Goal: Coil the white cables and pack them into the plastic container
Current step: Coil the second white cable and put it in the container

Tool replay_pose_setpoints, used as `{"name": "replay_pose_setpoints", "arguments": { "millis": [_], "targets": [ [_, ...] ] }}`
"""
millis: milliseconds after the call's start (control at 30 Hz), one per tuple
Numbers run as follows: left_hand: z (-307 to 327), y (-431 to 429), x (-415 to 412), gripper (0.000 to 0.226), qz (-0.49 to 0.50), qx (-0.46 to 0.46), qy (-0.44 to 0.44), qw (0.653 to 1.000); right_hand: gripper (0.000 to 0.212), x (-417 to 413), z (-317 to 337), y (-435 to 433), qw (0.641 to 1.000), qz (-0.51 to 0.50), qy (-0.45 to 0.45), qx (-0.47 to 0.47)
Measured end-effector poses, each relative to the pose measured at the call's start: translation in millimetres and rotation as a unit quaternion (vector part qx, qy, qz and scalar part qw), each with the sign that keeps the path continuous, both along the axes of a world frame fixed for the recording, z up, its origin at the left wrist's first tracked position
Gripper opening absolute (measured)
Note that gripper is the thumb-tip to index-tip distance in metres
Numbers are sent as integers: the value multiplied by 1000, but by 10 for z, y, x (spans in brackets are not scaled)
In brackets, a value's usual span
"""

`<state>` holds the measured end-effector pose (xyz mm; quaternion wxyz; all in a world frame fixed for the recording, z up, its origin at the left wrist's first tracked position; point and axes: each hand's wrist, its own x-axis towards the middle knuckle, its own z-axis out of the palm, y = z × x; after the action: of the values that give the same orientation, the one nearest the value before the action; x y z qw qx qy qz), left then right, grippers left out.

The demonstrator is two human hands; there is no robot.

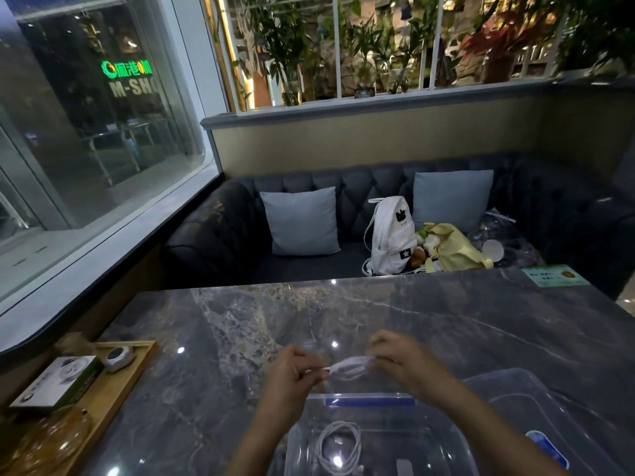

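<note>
A bundled white cable point(347, 367) is stretched between my two hands above the marble table. My left hand point(292, 372) pinches its left end, my right hand point(398, 359) grips its right end. Just below them stands the clear plastic container point(446, 438), with a blue clip on its far rim. A coiled white cable point(338, 448) lies inside it on the bottom.
The container's clear lid point(536, 403) lies to the right on the table point(240, 338). A wooden tray point(113, 389) with a box and a small round device sits at the left edge. A sofa with cushions, a white backpack point(391, 235) and a yellow bag is behind.
</note>
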<state>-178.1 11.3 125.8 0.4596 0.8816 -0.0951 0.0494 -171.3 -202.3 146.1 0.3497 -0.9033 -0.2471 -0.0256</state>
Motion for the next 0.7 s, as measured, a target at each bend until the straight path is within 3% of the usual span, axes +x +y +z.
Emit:
{"name": "replay_pose_setpoints", "arguments": {
  "millis": [33,67,133,200,300,400,567,633,700],
  "targets": [
    [-6,-29,-24,9,38,-27,19,999,6,-6,-28,-2,992,-20,-102,-79],
    [-13,-51,-45,19,68,-51,32,996,16,-19,-57,15,974,-47,-181,-126],
    [-22,-104,-62,30,99,-79,53,990,27,-37,-87,50,950,-79,-257,-157],
    [-1,-165,-73,28,129,-132,113,976,25,-41,-133,83,941,-77,-295,-149],
    [34,-226,-72,20,148,-321,264,897,16,-58,-220,87,918,-76,-360,-145],
    [74,-236,-74,14,115,-438,351,820,25,-93,-268,111,899,-74,-408,-143],
    [100,-277,-108,26,24,-519,390,760,13,-155,-233,188,914,-32,-393,-94],
    [113,-290,-100,35,19,-565,383,730,23,-169,-208,204,937,-24,-339,-84],
    [127,-313,-84,34,38,-564,355,745,36,-190,-176,221,970,-20,-235,-60]
  ]
}}
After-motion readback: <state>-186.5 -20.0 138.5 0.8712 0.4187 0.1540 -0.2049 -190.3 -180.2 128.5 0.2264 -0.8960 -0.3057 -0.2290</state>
